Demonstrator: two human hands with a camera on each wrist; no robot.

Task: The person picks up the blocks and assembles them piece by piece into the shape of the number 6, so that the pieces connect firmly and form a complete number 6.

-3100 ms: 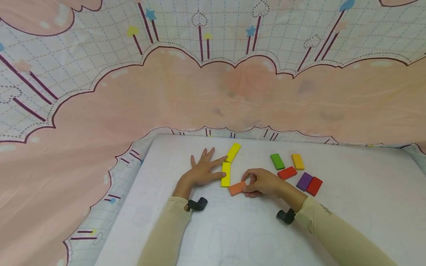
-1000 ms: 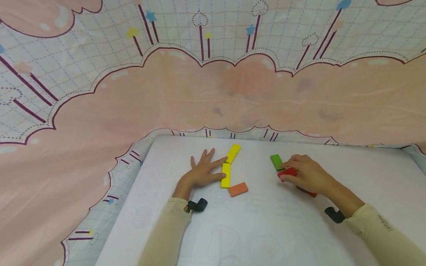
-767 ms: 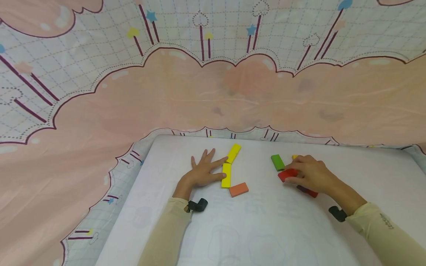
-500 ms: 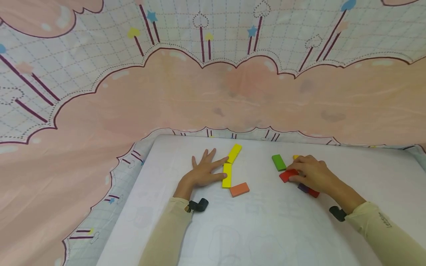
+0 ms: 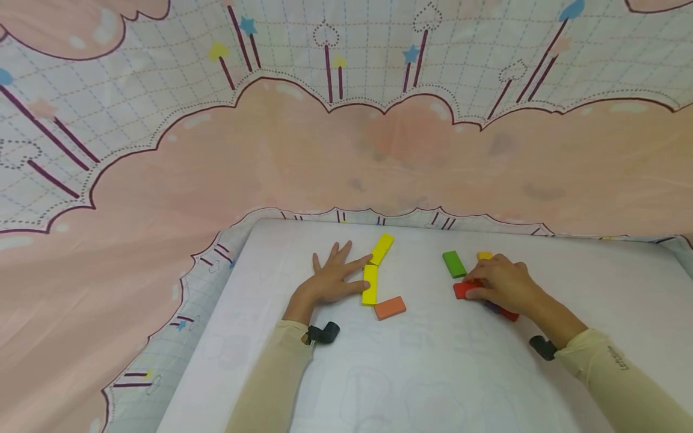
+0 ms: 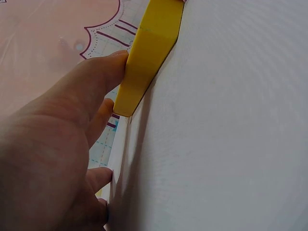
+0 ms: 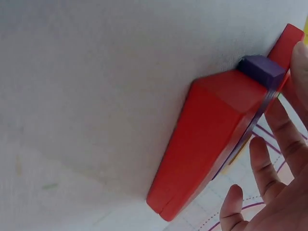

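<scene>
In the head view my left hand rests with fingers spread, its thumb on the lower yellow block and its index fingertip at the upper yellow block. An orange block lies by the lower yellow block's near end. My right hand pinches a red block between thumb and fingers, low over the white tabletop. Partly under that hand lie a purple block and a second red block, side by side in the right wrist view.
A green block lies just beyond the pinched red one. Behind the right hand an orange-yellow block is partly covered. The white tabletop ends at the back against a patterned cloth.
My right hand has left the orange block, moved right and taken hold of the red block, which has since turned slightly. My left hand has stayed in place.
</scene>
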